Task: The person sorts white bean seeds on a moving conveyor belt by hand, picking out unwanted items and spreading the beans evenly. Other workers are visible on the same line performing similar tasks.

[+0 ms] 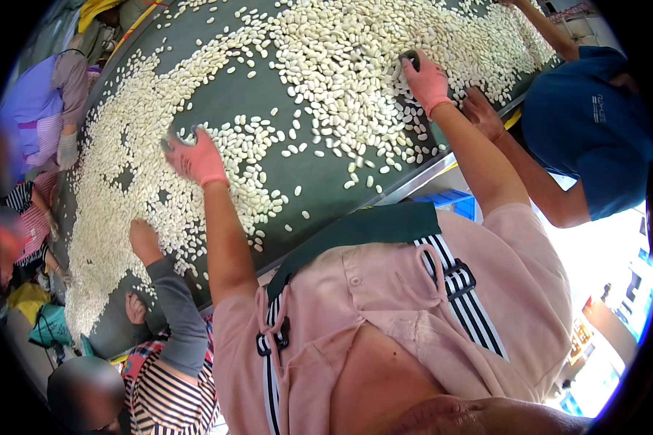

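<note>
Large white beans lie spread in loose heaps over a dark green sorting surface. My left hand, in a pink glove with dark fingertips, rests low over the beans on the left, fingers apart and nothing visible in them. On the far right heap is my right hand, gloved alike. Its fingers curl in toward the thumb among the beans; whatever they hold, if anything, is hidden.
Close to my right hand is a co-worker's bare hand, from a blue sleeve. Left of me, another person's hand reaches over the beans. More people stand along the far left edge. A blue crate sits below the metal rim.
</note>
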{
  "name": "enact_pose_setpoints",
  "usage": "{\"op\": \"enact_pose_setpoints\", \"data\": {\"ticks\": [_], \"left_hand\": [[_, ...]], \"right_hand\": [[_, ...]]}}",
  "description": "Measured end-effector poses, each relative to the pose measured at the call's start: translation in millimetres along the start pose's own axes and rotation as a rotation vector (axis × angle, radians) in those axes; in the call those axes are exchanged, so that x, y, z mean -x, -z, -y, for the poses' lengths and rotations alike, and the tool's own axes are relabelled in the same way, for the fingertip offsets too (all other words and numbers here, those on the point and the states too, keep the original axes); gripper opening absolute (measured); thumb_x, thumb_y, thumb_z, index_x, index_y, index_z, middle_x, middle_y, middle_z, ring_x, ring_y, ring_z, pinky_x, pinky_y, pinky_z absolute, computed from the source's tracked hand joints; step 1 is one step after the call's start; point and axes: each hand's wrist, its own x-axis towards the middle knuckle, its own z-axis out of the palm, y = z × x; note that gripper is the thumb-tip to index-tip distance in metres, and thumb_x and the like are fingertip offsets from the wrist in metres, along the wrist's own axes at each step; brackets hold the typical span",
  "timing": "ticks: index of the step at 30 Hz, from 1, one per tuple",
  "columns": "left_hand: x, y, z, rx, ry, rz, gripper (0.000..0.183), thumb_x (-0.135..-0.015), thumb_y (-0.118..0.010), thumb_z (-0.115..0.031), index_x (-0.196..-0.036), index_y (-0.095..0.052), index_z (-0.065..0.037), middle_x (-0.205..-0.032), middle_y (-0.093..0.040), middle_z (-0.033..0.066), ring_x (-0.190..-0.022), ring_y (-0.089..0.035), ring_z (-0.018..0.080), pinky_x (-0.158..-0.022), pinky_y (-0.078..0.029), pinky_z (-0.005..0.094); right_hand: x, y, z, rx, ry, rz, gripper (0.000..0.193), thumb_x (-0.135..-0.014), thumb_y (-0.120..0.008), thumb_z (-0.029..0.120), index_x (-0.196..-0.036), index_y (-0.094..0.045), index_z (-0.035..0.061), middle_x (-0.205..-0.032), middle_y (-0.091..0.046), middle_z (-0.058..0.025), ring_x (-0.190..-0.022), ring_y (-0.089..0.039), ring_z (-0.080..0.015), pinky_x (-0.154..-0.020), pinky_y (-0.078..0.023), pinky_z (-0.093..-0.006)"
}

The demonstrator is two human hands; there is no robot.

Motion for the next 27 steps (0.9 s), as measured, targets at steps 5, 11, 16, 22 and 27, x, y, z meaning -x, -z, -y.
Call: {"op": "enact_pose_setpoints", "data": {"ticks": [5, 11, 16, 22, 27], "left_hand": [[50.8, -19.4, 23.5, 0.409, 0.155, 0.166, 0.056, -0.086, -0.067, -0.022, -0.134, -0.049, 0.000, -0.134, -0.052, 0.0239, -0.126, -0.049, 0.0338, -0.105, -0.040, 0.0415], [97.7, -6.5, -3.9, 0.954, 0.187, 0.547, 0.032, -0.092, -0.063, -0.009, -0.121, -0.061, 0.005, -0.113, -0.067, 0.0106, -0.100, -0.062, 0.0155, -0.091, -0.048, 0.0281], [78.5, 57.2, 76.8, 0.916, 0.386, 0.294, 0.030, -0.093, -0.060, -0.009, -0.119, -0.062, 0.006, -0.108, -0.069, 0.0107, -0.096, -0.063, 0.0169, -0.087, -0.049, 0.0282], [99.6, 114.2, 157.6, 0.084, 0.283, -0.232, 0.050, -0.090, -0.061, -0.017, -0.132, -0.050, 0.007, -0.128, -0.055, 0.0243, -0.120, -0.052, 0.0362, -0.104, -0.040, 0.0424], [130.5, 49.0, 94.1, 0.334, 0.286, -0.011, 0.059, -0.083, -0.069, -0.017, -0.136, -0.047, -0.004, -0.131, -0.050, 0.0276, -0.126, -0.045, 0.0400, -0.109, -0.035, 0.0446]], "right_hand": [[-14.7, 5.2, 48.5, 0.227, 0.140, 0.164, 0.035, -0.094, -0.052, 0.041, -0.113, -0.065, 0.0152, -0.109, -0.070, -0.0091, -0.104, -0.065, -0.0283, -0.089, -0.050, -0.0384], [-46.9, -26.3, 64.0, 0.724, 0.372, 0.182, 0.032, -0.092, -0.056, 0.031, -0.113, -0.065, 0.0074, -0.114, -0.068, -0.0134, -0.104, -0.066, -0.0295, -0.086, -0.053, -0.0408], [-50.8, -20.3, 71.6, 0.294, 0.166, 0.481, 0.035, -0.090, -0.057, 0.027, -0.114, -0.063, 0.0012, -0.103, -0.070, -0.0131, -0.091, -0.067, -0.0300, -0.078, -0.053, -0.0444], [15.8, -50.8, 33.4, -1.382, -0.096, 1.004, 0.026, -0.090, -0.053, 0.029, -0.082, -0.059, 0.0053, -0.076, -0.057, -0.0049, -0.060, -0.049, -0.0127, -0.051, -0.038, -0.0254], [127.9, -79.6, 133.9, -0.832, 0.146, 1.111, 0.024, -0.090, -0.051, 0.023, -0.088, -0.061, 0.0017, -0.082, -0.062, -0.0079, -0.066, -0.057, -0.0159, -0.056, -0.047, -0.0256]]}}
